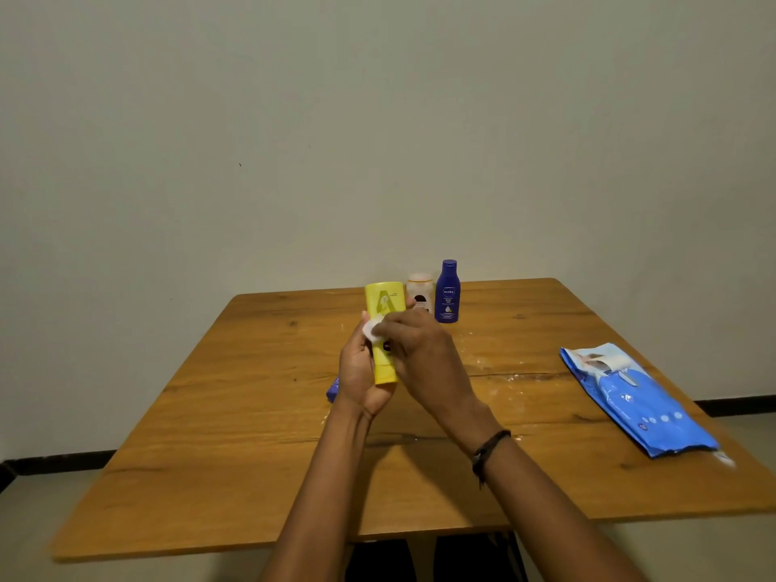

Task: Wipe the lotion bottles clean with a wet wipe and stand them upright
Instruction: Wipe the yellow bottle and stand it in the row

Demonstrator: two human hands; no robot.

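Head view: the left hand (pixel 360 373) grips a yellow lotion bottle (pixel 384 302) from its left side, fingers curled round the lower half, and holds it roughly upright above the table (pixel 252 413). The right hand (pixel 424 354), with a dark bracelet (pixel 489 449) at the wrist, pinches a white wet wipe (pixel 373 329) and presses it against the bottle's front. The yellow label carries a pale mark and small print too blurred to read. Just behind the hands stand two upright bottles side by side: a pale bottle (pixel 420 289) with a dark label, unreadable, and a dark blue bottle (pixel 447 294) marked NIVEA. A purple-blue object (pixel 333 389) peeks out behind the left wrist. White smears (pixel 495 371) streak the wood. Well apart to the right lies a blue wipes pack (pixel 642 409).
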